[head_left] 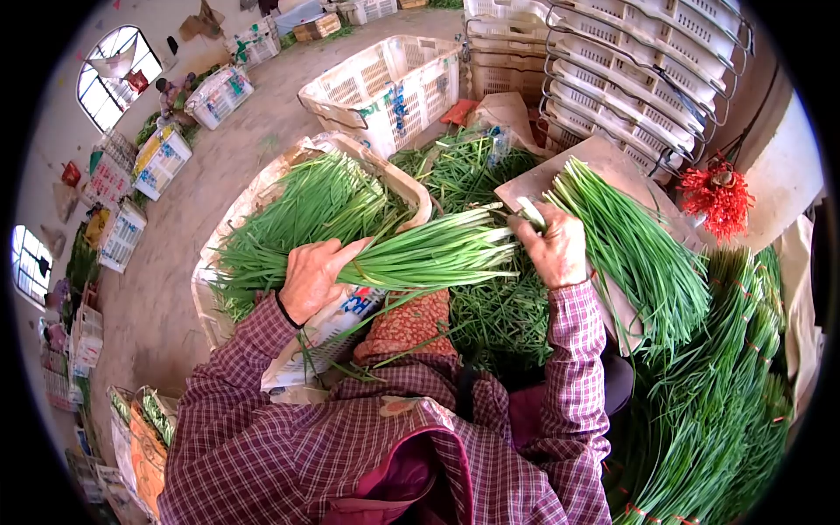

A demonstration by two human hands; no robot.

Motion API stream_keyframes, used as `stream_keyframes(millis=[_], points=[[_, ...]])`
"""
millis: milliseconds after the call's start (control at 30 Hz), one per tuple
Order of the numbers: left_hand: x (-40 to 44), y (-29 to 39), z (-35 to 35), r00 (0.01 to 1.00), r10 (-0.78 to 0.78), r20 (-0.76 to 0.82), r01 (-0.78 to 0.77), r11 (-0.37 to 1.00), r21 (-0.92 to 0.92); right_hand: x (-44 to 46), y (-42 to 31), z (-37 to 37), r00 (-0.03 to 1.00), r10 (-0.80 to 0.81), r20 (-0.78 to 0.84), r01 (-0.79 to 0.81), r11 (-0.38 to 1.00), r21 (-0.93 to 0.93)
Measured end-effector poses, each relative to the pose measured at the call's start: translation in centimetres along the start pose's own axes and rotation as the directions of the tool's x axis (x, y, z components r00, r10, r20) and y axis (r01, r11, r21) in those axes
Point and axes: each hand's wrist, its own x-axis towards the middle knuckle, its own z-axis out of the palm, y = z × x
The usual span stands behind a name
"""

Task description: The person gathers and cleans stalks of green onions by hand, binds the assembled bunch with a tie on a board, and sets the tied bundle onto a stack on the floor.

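Note:
My left hand (pixel 313 278) is wrapped round a loose bunch of garlic chives (pixel 433 252), held level with the pale stalk ends to the right. At those ends my right hand (pixel 556 250) is closed, with a few whitish stalks pinched between thumb and fingers. More loose chives (pixel 306 206) fill the lined white crate (pixel 214 254) beneath and beyond my left hand. Right of my right hand, a pile of chives (pixel 639 254) lies on a board (pixel 516 191), its pale ends pointing away from me. Scattered green leaves (pixel 503 324) cover the area below my hands.
Banded chive bundles (pixel 717 394) are heaped at the right. Red ties (pixel 717 199) hang beside stacked white crates (pixel 612 87). Another crate (pixel 429 87) stands ahead. Along the left wall are more crates (pixel 162 162) and a person (pixel 166 92); concrete floor (pixel 236 144) runs between.

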Motion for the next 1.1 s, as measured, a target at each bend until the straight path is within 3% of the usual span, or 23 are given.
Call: stream_keyframes(millis=[133, 200, 300, 433, 600, 700, 900, 1033, 1100], points=[[0.0, -0.1, -0.2, 1.0, 0.006, -0.014, -0.006, 0.999, 0.043, -0.5, 1.1, -1.5, 0.977, -0.006, -0.215, -0.071, 0.934, -0.349], [0.1, 0.1, -0.3, 1.0, 0.014, -0.016, -0.013, 0.999, 0.041, -0.5, 0.3, -1.9, 0.98, 0.009, -0.198, -0.075, 0.94, -0.332], [0.3, 0.3, -0.4, 1.0, 0.016, -0.005, -0.016, 0.997, 0.073, -0.1, -1.9, -1.2, 0.992, -0.123, 0.01, 0.122, 0.962, -0.245], [0.5, 0.6, -0.7, 0.999, 0.038, -0.007, -0.037, 0.993, 0.115, 0.7, -3.1, 0.3, 0.949, -0.077, 0.307, 0.132, 0.978, -0.162], [0.4, 0.4, -0.5, 0.998, 0.053, -0.045, -0.047, 0.993, 0.112, 0.3, -2.3, 1.3, 0.955, -0.226, 0.19, 0.272, 0.924, -0.269], [0.0, -0.6, 0.2, 0.999, 0.014, -0.03, -0.01, 0.992, 0.128, 0.0, 0.3, 1.2, 0.976, -0.205, -0.075, 0.144, 0.863, -0.485], [-0.9, -2.0, 0.4, 0.997, -0.04, -0.065, 0.047, 0.992, 0.115, -1.4, 5.4, -1.5, 0.977, -0.039, -0.21, -0.125, 0.693, -0.71], [-1.3, -2.8, 0.2, 0.993, -0.085, -0.086, 0.095, 0.988, 0.121, -2.8, 7.0, -3.3, 0.951, 0.171, -0.256, -0.304, 0.652, -0.695], [-1.4, -3.1, 0.3, 0.99, -0.104, -0.095, 0.115, 0.986, 0.124, -3.1, 6.8, -3.6, 0.954, 0.16, -0.255, -0.295, 0.659, -0.692]])
